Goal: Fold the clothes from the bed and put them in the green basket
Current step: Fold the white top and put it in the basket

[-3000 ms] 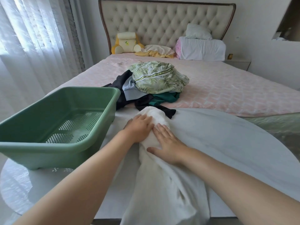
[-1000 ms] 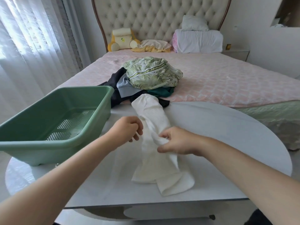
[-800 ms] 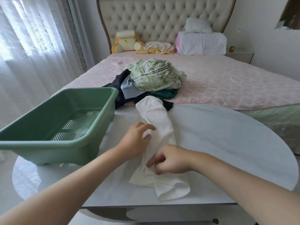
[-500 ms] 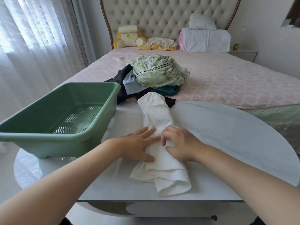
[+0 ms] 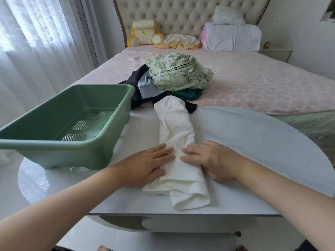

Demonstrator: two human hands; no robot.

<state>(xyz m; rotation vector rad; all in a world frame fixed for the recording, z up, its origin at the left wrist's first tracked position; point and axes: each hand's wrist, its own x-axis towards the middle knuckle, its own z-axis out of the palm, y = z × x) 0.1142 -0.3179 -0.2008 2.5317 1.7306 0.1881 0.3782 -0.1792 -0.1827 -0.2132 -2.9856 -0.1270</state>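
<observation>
A white ribbed garment (image 5: pixel 176 134) lies as a long narrow strip on the white table (image 5: pixel 244 142), its near end folded over by the table's front edge. My left hand (image 5: pixel 147 164) rests flat on its left side, fingers straight. My right hand (image 5: pixel 211 159) presses its right side, fingers loosely bent on the cloth. The green basket (image 5: pixel 101 109) stands empty on the table's left. A pile of clothes (image 5: pixel 174 77), with a green leaf-print piece on top of dark, blue and teal ones, sits on the pink bed (image 5: pixel 262 84) just beyond the garment's far end.
Pillows (image 5: pixel 232 35) and a yellow cushion (image 5: pixel 143 33) lie at the tufted headboard. Sheer curtains (image 5: pixel 36 42) hang on the left. A nightstand (image 5: pixel 277 54) stands at the far right. The table's rounded right part reaches the bed's edge.
The garment was drawn lengthwise onto the table and its near end folded over. Both hands moved from pinching it to lying flat on either side of it.
</observation>
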